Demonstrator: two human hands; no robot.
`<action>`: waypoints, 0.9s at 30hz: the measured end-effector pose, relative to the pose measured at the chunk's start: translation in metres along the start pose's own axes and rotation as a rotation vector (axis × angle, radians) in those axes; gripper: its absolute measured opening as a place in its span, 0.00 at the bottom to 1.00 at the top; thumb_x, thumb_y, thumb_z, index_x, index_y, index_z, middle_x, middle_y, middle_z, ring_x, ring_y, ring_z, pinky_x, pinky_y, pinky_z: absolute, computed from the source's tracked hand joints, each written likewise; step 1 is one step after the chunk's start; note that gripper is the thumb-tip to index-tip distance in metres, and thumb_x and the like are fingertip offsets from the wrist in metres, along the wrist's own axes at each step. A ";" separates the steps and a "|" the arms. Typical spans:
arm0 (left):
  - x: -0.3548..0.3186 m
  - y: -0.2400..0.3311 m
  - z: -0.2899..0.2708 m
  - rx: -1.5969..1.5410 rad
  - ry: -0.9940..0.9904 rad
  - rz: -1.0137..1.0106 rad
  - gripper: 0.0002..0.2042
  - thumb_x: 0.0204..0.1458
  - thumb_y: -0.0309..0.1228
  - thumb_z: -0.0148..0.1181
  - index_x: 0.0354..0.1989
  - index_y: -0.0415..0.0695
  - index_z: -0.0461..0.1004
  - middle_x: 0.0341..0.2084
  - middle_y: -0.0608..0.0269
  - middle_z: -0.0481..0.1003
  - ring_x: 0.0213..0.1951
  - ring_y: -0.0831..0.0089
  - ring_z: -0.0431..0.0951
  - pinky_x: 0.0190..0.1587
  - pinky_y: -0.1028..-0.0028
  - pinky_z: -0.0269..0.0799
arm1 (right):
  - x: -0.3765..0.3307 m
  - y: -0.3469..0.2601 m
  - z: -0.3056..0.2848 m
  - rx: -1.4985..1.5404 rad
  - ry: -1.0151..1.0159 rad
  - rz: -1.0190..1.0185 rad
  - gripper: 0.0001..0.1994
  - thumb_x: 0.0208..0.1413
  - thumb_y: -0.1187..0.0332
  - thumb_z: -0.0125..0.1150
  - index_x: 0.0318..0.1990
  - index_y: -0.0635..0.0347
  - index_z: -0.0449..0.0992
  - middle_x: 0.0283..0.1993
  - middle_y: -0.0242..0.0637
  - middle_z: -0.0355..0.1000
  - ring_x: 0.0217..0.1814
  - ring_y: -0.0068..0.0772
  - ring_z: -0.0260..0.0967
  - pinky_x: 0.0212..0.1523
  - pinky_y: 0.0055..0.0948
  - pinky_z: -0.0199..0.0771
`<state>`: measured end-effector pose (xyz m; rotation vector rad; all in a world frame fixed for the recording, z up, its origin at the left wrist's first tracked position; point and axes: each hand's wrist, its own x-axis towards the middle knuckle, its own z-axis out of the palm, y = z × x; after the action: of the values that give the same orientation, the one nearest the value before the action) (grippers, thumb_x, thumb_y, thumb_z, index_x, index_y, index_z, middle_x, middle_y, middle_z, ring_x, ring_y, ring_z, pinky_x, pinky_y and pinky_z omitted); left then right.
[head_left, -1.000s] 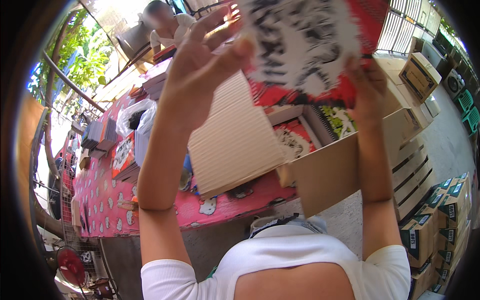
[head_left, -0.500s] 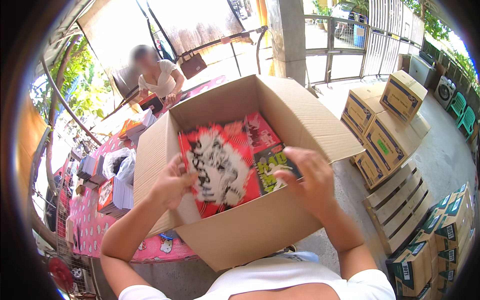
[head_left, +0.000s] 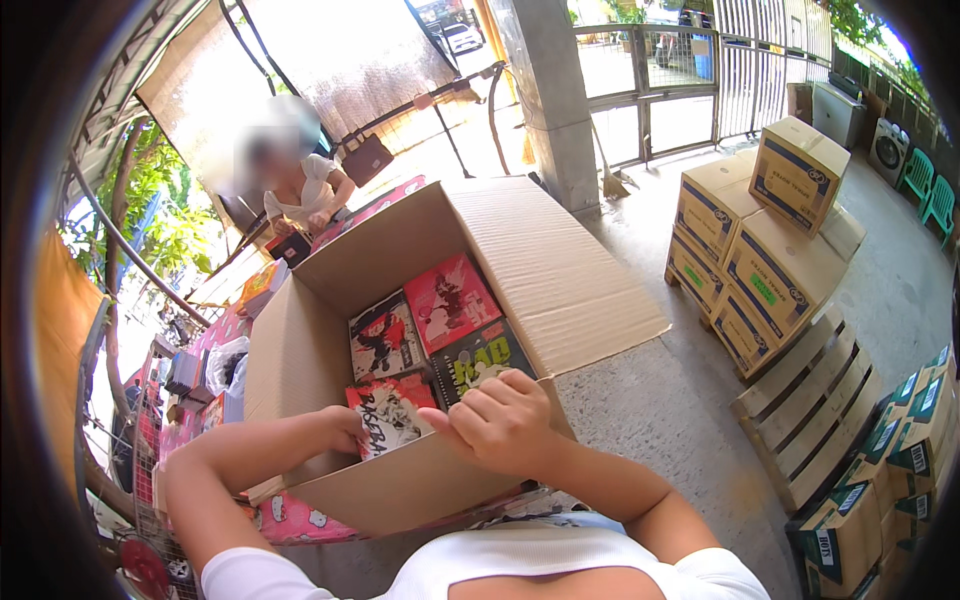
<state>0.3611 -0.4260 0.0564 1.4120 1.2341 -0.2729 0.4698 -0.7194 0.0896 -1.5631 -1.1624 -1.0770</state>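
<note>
Grey concrete floor [head_left: 640,420] fills the middle right of the frame. Red, white and black notebook [head_left: 392,412] lies face up in the near left corner of a large open brown cardboard box [head_left: 390,495], center frame. Left hand [head_left: 340,430] at its left edge, fingers bent close together, tips partly hidden; can't tell if pinching. Right hand [head_left: 500,425] above the box's near wall, fingers curled, thumb out toward the notebook; can't tell if it grips anything. Also inside: black-red-white notebook [head_left: 385,338], pinkish-red notebook [head_left: 452,302], dark notebook with green print [head_left: 478,362]. Pink patterned tablecloth [head_left: 300,517] shows lower left. Stacked brown cartons [head_left: 780,265] and slatted wooden pallet [head_left: 810,410], right. Person in white top [head_left: 318,188], upper left.
</note>
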 end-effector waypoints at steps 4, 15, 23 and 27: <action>-0.004 -0.003 0.023 0.009 -0.009 -0.032 0.17 0.54 0.15 0.45 0.51 0.46 0.66 0.46 0.56 0.70 0.52 0.61 0.70 0.54 0.48 0.65 | -0.001 0.002 0.002 0.022 0.032 0.007 0.21 0.45 0.62 0.68 0.12 0.49 0.60 0.13 0.24 0.54 0.16 0.23 0.55 0.24 0.25 0.53; -0.030 -0.033 0.009 0.000 0.029 -0.097 0.15 0.54 0.17 0.47 0.50 0.45 0.66 0.44 0.56 0.71 0.50 0.60 0.71 0.52 0.48 0.66 | -0.004 0.001 0.001 0.063 0.044 0.007 0.17 0.45 0.63 0.68 0.14 0.51 0.65 0.14 0.23 0.59 0.18 0.23 0.58 0.25 0.25 0.53; -0.042 -0.050 -0.010 0.003 0.046 -0.121 0.14 0.54 0.20 0.49 0.49 0.45 0.67 0.43 0.56 0.72 0.48 0.60 0.72 0.51 0.48 0.67 | -0.005 0.002 0.001 0.070 0.067 0.011 0.17 0.45 0.64 0.68 0.14 0.51 0.64 0.14 0.23 0.58 0.17 0.22 0.58 0.24 0.24 0.54; -0.046 -0.055 -0.015 -0.005 0.059 -0.131 0.14 0.53 0.21 0.50 0.48 0.44 0.67 0.42 0.56 0.72 0.47 0.60 0.73 0.50 0.48 0.68 | -0.003 0.000 0.001 0.078 0.074 0.021 0.18 0.46 0.64 0.68 0.14 0.51 0.64 0.14 0.24 0.58 0.17 0.22 0.57 0.24 0.24 0.54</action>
<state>0.2921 -0.4495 0.0634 1.3450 1.3779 -0.3191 0.4694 -0.7186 0.0864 -1.4604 -1.1231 -1.0547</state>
